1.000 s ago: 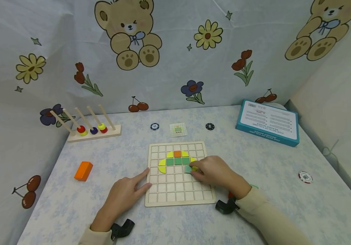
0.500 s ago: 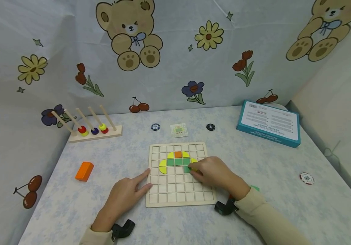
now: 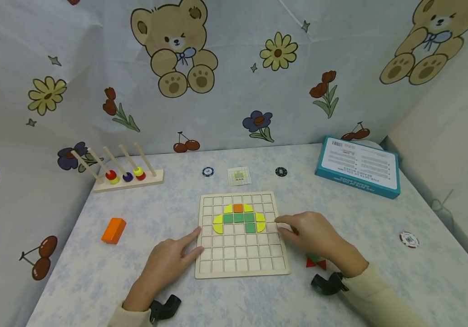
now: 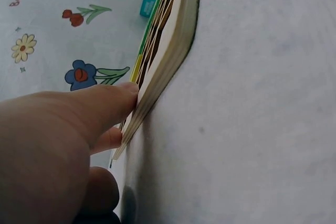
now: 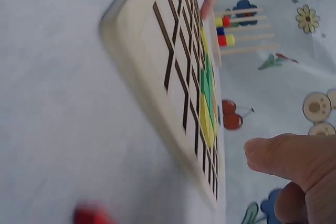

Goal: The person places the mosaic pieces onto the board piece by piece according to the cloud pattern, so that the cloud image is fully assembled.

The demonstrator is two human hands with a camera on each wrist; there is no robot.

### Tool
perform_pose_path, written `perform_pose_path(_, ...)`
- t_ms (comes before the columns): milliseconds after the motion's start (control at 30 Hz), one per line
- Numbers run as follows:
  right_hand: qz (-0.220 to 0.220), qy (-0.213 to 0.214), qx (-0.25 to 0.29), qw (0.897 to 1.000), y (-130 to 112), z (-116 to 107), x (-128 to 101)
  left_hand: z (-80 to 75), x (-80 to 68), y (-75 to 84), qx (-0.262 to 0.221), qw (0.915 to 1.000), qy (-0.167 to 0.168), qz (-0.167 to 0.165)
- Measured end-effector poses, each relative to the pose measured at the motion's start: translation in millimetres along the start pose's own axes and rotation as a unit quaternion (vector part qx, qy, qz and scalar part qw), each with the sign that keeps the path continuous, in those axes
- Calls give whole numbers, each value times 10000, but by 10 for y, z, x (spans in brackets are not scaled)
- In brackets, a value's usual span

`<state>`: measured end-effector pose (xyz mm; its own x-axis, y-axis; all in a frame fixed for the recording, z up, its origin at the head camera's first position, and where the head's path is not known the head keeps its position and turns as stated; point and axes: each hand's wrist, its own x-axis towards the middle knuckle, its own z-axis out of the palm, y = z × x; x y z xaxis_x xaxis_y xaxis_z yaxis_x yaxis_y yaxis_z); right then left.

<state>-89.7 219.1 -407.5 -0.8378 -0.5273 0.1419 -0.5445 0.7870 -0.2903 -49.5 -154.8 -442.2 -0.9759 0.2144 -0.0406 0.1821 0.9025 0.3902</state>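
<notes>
A wooden grid board point(image 3: 235, 252) lies on the table, with flat tiles in its upper cells. An orange square point(image 3: 238, 208) sits at the top, above a row of green squares point(image 3: 238, 218). Another green square point(image 3: 250, 228) fills the cell below that row's right end. Yellow curved pieces point(image 3: 218, 224) flank them. My left hand point(image 3: 162, 261) touches the board's left edge with thumb and index finger stretched out. Just off the right edge hovers my right hand point(image 3: 313, 234), thumb and index apart, nothing between them. Red triangles point(image 3: 321, 264) and a green piece point(image 3: 313, 257) lie partly hidden beneath it.
Behind the board lies a small pattern card point(image 3: 239, 175) between a blue chip point(image 3: 208, 171) and a black chip point(image 3: 281, 171). A bead rack point(image 3: 152, 175), orange block point(image 3: 113, 230), teal box point(image 3: 358, 165) and red-white chip point(image 3: 409, 240) stand farther out.
The green square beneath the row's right end went from slightly askew to flat in its cell. My right hand let go and moved right, off the board. My left hand stayed at the left edge.
</notes>
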Motion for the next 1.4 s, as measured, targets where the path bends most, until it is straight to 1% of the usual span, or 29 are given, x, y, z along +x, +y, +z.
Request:
perform_pose_path(133,514,98,45,9986,158,-93,-279,-1,9,-10,16,10000,11,25)
perform_pose_path(267,1028,243,79,9944,283,-162,-570,-1,13,-16,2,10000,33,44)
perform_pose_path(367,1261,421,99,9911,354,-169,-772,3,10,-16,-5,10000,50,36)
perform_pose_path(500,1560,514,167,9863,415,-143,-998,13,10,-14,1,10000,62,14)
perform_pose_path(700,1912,633,300,9790,457,-103,-1240,18,1,-11,7,9999,102,44)
perform_pose_path(767,2060,606,329,9761,466,-91,-1287,18,0,-12,13,9999,98,42)
perform_pose_path(833,2240,484,333,9728,475,-79,-1317,17,-3,-14,30,9999,95,26)
perform_pose_path(967,2432,280,282,9692,489,-62,-1332,17,-6,-19,60,10000,79,-6)
perform_pose_path(1400,2435,227,313,9691,465,-32,-1322,25,3,-20,77,10000,34,11)
